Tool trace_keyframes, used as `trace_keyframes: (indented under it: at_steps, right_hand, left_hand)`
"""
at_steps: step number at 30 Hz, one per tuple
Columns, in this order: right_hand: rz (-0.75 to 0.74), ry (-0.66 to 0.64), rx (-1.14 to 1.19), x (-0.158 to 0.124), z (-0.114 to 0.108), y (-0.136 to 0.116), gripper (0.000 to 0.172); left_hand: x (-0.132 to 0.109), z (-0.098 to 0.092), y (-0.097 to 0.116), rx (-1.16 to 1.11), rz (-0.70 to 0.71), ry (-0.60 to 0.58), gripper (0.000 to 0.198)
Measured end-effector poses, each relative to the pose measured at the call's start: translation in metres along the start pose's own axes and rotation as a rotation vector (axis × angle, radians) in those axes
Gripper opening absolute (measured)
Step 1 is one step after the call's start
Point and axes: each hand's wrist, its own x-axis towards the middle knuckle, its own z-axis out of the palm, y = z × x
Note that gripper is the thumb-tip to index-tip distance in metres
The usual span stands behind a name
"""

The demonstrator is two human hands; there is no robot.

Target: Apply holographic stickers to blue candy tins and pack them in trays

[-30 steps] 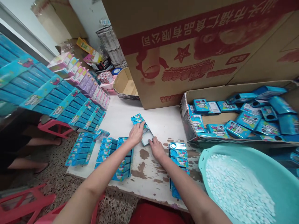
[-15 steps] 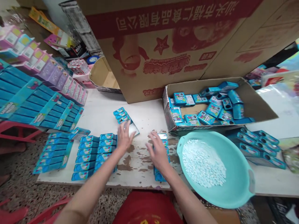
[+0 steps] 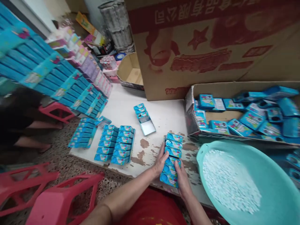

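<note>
Blue, glossy card boxes make a row (image 3: 170, 170) near the front edge of the table (image 3: 119, 101); right hand (image 3: 183, 178) and left hand (image 3: 161, 160) hold its opposite sides, thumbs on top, other fingers mostly hidden; it looks light and fairly stiff, but slick and apt to splay or dent, so even pressure along both long sides seems best; farther off lies a part-filled tray (image 3: 148, 128), untouched.
</note>
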Motion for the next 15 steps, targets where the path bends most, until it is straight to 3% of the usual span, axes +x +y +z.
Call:
trace_keyframes:
  at_steps: [4, 7, 9, 11, 13, 15]
  right_hand:
    - [-0.026, 0.026, -0.189, 0.001, 0.005, -0.002, 0.076]
    - [-0.197, 0.115, -0.364, 0.009, -0.001, -0.029, 0.076]
    - [-0.401, 0.16, -0.482, 0.02, -0.001, -0.05, 0.071]
    - [-0.596, 0.159, -0.612, 0.035, 0.005, -0.063, 0.062]
    - [-0.687, 0.11, -0.744, 0.052, 0.013, -0.067, 0.057]
    - [-0.699, 0.035, -0.848, 0.066, 0.019, -0.065, 0.056]
  left_hand:
    - [-0.004, -0.032, 0.014, 0.194, 0.036, -0.02, 0.075]
    - [-0.006, -0.038, 0.034, 0.428, 0.161, 0.101, 0.071]
    - [-0.009, -0.032, 0.041, 0.651, 0.306, 0.167, 0.066]
    - [-0.014, -0.019, 0.04, 0.924, 0.443, 0.142, 0.063]
    - [-0.02, -0.006, 0.033, 1.19, 0.501, 0.081, 0.062]
    - [-0.025, 0.004, 0.027, 1.374, 0.464, 0.027, 0.064]
